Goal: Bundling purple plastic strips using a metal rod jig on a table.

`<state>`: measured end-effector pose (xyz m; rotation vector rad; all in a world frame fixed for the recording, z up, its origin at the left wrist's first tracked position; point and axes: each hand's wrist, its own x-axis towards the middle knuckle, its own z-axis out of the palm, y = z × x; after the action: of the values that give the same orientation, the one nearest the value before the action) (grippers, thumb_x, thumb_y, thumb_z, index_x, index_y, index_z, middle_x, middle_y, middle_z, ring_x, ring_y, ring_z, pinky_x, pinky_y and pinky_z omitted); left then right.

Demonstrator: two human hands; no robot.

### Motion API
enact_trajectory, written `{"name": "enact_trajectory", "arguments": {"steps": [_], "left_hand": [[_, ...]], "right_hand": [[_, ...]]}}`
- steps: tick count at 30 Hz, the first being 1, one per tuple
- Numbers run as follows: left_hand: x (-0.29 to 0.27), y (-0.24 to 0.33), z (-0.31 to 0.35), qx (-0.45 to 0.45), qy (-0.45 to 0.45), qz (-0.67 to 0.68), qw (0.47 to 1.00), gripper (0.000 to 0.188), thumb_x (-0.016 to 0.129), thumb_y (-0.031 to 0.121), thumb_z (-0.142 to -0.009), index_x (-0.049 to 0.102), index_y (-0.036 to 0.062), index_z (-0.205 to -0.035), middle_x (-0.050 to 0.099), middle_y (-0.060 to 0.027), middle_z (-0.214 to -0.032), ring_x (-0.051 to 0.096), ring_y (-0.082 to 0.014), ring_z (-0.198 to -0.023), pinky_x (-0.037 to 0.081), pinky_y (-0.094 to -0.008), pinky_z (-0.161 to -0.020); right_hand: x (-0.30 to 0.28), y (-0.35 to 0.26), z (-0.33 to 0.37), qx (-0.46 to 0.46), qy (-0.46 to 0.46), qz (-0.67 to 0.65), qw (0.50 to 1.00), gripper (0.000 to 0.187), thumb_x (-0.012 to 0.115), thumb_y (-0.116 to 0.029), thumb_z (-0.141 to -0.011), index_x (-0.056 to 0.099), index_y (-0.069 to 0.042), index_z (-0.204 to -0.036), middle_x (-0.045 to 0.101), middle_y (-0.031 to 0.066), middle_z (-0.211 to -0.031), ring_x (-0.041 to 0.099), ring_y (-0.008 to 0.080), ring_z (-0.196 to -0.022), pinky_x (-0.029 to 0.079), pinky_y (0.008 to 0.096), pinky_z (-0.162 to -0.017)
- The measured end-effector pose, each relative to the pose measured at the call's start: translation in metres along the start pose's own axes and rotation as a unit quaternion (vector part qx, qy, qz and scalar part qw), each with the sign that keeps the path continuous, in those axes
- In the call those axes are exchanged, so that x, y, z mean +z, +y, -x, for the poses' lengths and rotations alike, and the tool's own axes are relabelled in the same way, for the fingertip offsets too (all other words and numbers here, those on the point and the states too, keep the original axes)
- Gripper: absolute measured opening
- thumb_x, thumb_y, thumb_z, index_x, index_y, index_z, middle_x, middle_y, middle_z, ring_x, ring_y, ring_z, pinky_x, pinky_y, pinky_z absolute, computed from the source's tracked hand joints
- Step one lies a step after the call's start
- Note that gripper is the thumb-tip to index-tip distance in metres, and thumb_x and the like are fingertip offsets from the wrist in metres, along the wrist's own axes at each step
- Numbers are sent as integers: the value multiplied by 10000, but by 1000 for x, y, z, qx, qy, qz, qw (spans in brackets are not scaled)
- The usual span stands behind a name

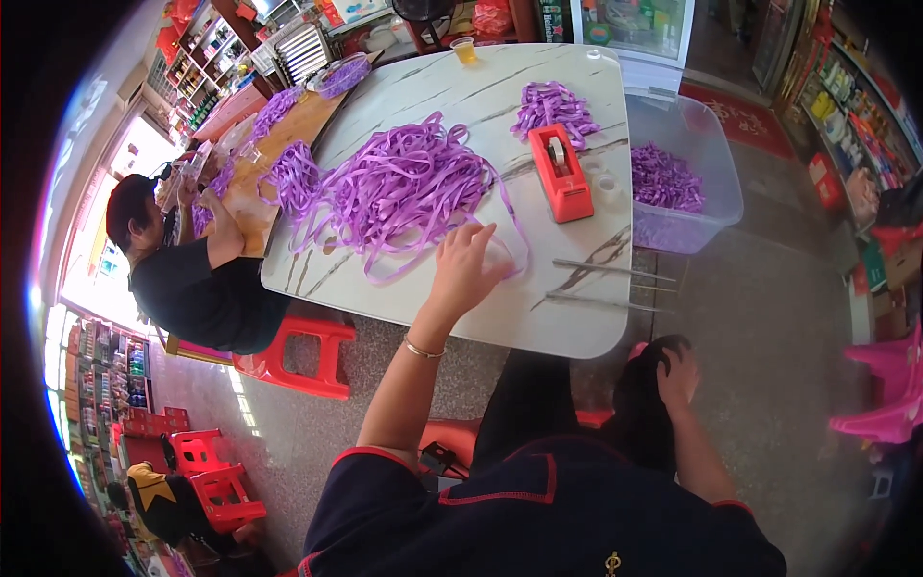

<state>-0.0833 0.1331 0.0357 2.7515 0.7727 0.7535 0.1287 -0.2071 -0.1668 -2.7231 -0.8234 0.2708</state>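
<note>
My left hand point(466, 262) reaches over the near edge of a large tangled heap of purple ribbon straps point(409, 188) on the marble-patterned table. Its fingers are apart, and a loose ribbon loop point(525, 245) curves around just beyond them. Whether the fingertips touch the ribbon I cannot tell. My right hand point(679, 375) rests on my right knee, off the table, with fingers spread and holding nothing. To the right of the heap stands a red tape dispenser point(561, 178), beside small clear tape rolls point(605, 183). Behind it lies a pile of folded purple straps point(555, 112).
Thin metal rods point(615, 273) overhang the table's right edge. A clear plastic bin point(692, 226) beside the table holds purple bundles. A cup of yellow drink point(464, 50) stands at the far edge. On the left, a co-worker point(202, 260) handles purple straps near a red stool point(312, 356).
</note>
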Motion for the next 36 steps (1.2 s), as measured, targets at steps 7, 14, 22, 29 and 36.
{"name": "enact_trajectory", "arguments": {"steps": [7, 14, 22, 29, 36], "left_hand": [[31, 17, -10, 105, -28, -32, 994, 286, 667, 225, -724, 547, 66, -929, 536, -110, -1024, 487, -290, -1019, 342, -413, -902], [2, 30, -32, -63, -142, 368, 917, 80, 535, 94, -850, 495, 26, -860, 605, -95, -854, 584, -157, -814, 446, -305, -764], [-61, 89, -17, 139, -207, 320, 914, 50, 552, 3, -805, 504, -2, -822, 613, -94, -823, 603, -170, -711, 469, -285, -633], [-51, 123, 19, 173, -189, 271, 928, 100, 595, 33, -741, 526, 24, -813, 573, -111, -737, 584, -281, -691, 466, -358, -614], [-43, 122, 39, 268, -205, 219, 916, 134, 613, 78, -719, 519, 47, -808, 548, -96, -756, 558, -283, -738, 451, -382, -651]], "right_hand": [[0, 2, 1, 11, -5, -1, 1000, 350, 545, -267, -820, 528, -197, -1163, 353, 43, -1369, 269, 267, -1289, 249, 453, -1025], [3, 8, 1, -2, 25, -10, 1000, 336, 553, -254, -813, 536, -187, -1142, 388, 46, -1337, 310, 271, -1256, 272, 451, -1008], [-65, -56, 2, -34, 248, -397, 883, 208, 534, -32, -842, 564, -39, -1048, 579, 69, -962, 573, 151, -804, 464, 253, -704], [-149, -190, 11, -245, -146, -581, 763, 330, 500, -172, -898, 470, -20, -1190, 573, 71, -1047, 559, 115, -857, 448, 240, -758], [-152, -226, -2, -73, -483, -674, 554, 450, 490, -251, -914, 364, -28, -1284, 556, 126, -1070, 552, 145, -979, 457, 269, -805]]}}
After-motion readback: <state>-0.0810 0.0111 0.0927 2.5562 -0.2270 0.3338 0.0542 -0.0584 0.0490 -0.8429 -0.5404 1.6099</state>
